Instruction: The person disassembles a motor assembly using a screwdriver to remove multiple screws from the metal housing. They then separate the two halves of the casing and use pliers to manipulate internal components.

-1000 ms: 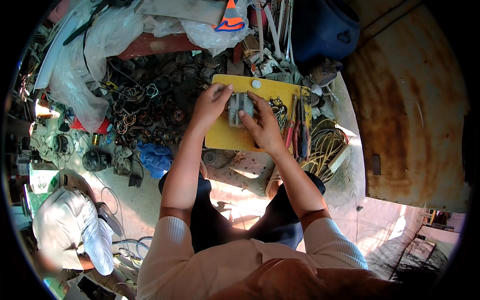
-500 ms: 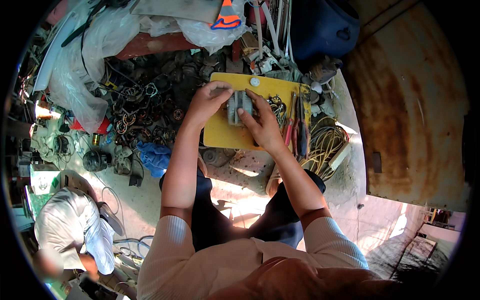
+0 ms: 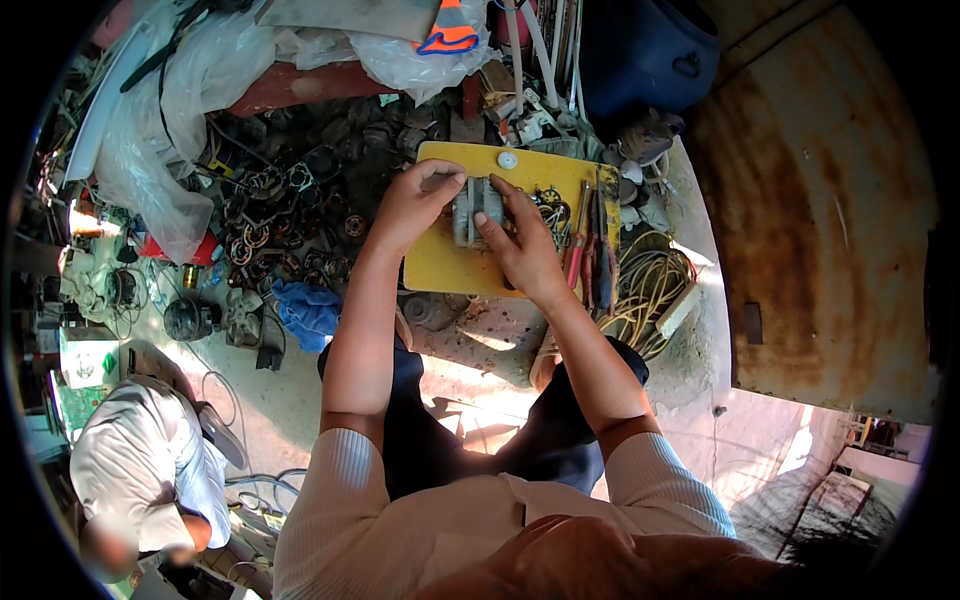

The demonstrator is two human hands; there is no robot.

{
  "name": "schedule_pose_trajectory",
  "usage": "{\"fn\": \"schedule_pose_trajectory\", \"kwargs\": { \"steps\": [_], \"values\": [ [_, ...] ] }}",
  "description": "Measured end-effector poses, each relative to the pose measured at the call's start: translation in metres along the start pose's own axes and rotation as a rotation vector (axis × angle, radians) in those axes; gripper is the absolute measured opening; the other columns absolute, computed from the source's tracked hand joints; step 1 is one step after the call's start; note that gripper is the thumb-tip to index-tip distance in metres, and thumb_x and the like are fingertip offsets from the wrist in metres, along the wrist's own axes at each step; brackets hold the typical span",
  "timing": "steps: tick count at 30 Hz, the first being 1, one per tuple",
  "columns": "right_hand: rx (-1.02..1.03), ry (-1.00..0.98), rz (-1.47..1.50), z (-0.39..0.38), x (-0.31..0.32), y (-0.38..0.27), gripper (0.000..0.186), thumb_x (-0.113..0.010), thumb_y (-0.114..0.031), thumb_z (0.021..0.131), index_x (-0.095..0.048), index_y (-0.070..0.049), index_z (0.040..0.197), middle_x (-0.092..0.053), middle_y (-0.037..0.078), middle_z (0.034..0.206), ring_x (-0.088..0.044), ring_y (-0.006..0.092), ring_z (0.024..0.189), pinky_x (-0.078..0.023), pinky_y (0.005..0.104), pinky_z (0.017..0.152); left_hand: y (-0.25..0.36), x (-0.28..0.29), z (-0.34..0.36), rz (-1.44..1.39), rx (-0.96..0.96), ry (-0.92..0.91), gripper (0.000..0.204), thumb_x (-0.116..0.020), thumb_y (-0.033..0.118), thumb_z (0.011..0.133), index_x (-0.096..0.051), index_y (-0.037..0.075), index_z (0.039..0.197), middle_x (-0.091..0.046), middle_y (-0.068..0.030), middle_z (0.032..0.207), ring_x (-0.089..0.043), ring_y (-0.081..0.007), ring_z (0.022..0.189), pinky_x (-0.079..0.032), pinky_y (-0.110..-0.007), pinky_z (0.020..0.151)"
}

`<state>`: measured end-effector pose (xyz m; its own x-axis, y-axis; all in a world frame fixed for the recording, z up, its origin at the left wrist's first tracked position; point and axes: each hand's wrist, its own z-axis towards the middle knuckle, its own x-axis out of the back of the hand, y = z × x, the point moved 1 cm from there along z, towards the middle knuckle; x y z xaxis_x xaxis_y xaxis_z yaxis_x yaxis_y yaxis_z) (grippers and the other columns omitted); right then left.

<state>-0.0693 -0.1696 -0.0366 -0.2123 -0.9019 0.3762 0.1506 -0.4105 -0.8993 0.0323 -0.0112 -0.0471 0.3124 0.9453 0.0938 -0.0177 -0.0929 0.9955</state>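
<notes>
to the right of the yellow worktop (image 3: 430,270) we see the biggest thing around us, a rust-stained metal panel (image 3: 800,220). left of the worktop spreads a heap of dark metal parts (image 3: 265,200), with crumpled clear plastic sheeting (image 3: 230,60) farther out, beyond the worktop's far left corner. a co-worker (image 3: 130,450) in a pale top bends low, well apart from the worktop, to its left and on its near side. we find a dark blue barrel (image 3: 645,50) beyond its far right corner.

the worktop itself comes next in size. a coil of yellowish cable (image 3: 650,300) lies just beside its right edge, and a rumpled blue cloth (image 3: 306,312) lies off its near left corner.

our right hand (image 3: 525,250) reaches over the worktop and pinches a grey metal part (image 3: 478,210) above its left half, thumb on the upper face, fingers against the far right side. our left hand (image 3: 412,203) is over the worktop's left edge, fingers bent, thumb tip by the part's far left corner; we cannot tell whether it grips.

smaller still, hand tools (image 3: 574,262) lie along the worktop's right edge, a tangle of thin loops (image 3: 553,210) sits on its right half, and a little white disc (image 3: 508,160) rests near its far edge.
</notes>
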Motion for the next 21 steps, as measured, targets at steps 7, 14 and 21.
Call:
{"fn": "schedule_pose_trajectory", "kwargs": {
  "steps": [7,14,21],
  "values": [
    [0.013,0.006,-0.018,0.001,0.000,0.001,0.054,-0.065,-0.027,0.094,-0.048,-0.003,0.139,-0.056,0.021,0.125,-0.062,0.0352,0.108,-0.054,0.0380,0.086,-0.001,-0.002,0.005,0.070,0.106,0.028,0.030,-0.069,0.028,0.093,-0.069,0.000,0.105,-0.072,-0.0053,0.095,-0.063,-0.0092,0.087,-0.049,-0.026,0.078],
    [0.023,0.025,-0.009,0.002,-0.001,0.002,0.054,-0.067,-0.026,0.092,-0.050,-0.003,0.138,-0.057,0.021,0.123,-0.061,0.0360,0.109,-0.053,0.0381,0.088,-0.003,0.000,0.004,-0.038,0.083,-0.006,0.034,-0.069,0.029,0.094,-0.068,-0.003,0.105,-0.071,-0.0046,0.092,-0.062,-0.0086,0.084,-0.048,-0.025,0.076],
    [-0.009,0.023,-0.024,0.002,0.000,0.004,0.053,-0.068,-0.024,0.092,-0.051,-0.003,0.137,-0.058,0.022,0.123,-0.061,0.0362,0.109,-0.053,0.0379,0.088,0.006,-0.002,0.002,-0.106,0.103,-0.036,0.030,-0.069,0.026,0.093,-0.069,-0.003,0.103,-0.070,-0.0031,0.091,-0.061,-0.0078,0.084,-0.047,-0.025,0.075]
  ]
}}
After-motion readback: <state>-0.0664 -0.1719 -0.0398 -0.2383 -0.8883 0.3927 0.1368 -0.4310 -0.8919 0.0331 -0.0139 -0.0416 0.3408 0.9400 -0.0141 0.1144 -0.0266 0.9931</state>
